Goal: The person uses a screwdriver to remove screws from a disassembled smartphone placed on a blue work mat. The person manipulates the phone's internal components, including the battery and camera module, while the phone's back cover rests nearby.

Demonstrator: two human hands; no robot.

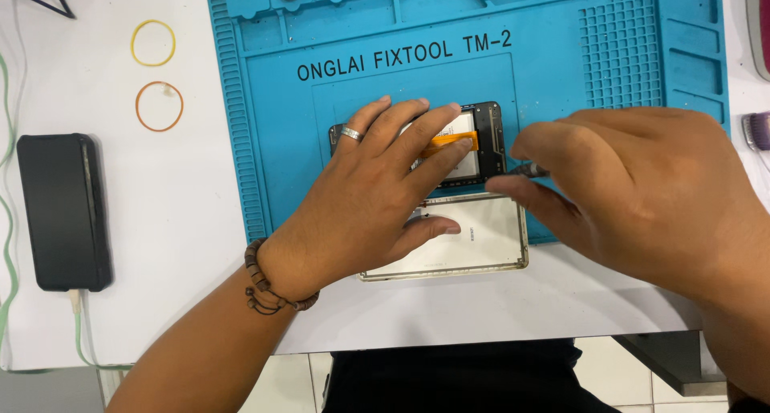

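Fingers (437, 132) of the left hand (365, 200) lie spread flat, pressing on an opened black smartphone (488, 128) at the frame's centre; its white battery and orange flex cable (453, 143) show between them. Pinched together, the right hand (642, 192) grips a thin dark tool (531, 170) at the phone's right edge. Below lies a white back cover (481, 240). All rest on a blue repair mat (561, 76).

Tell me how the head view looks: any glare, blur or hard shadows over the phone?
Head view: even, soft light, no glare on the opened phone or blue mat; only faint shadows under the left hand; the right hand is slightly soft and hides most of the thin tool; the hands cover much of the phone.
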